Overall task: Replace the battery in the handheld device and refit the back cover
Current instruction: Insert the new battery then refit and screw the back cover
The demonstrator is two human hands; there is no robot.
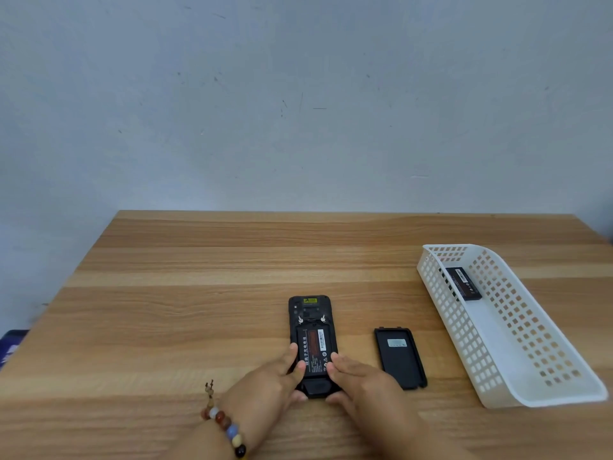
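Device (pixel 313 330) at lower centre, battery (pixel 314 352) in its bay. Left hand (pixel 265 386) and right hand (pixel 356 381) gripping the lower sides, fingertips on battery. Press evenly until flush, then fetch cover (pixel 399 358), just right.

plain indoor work desk, kind of room unclear. wood-grain table (pixel 199 277) pushed against a scuffed, bare pale wall (pixel 298 94). white perforated plastic basket (pixel 517 390) sits well right of the fingers (pixel 293 355), suggesting a simple bench setup.
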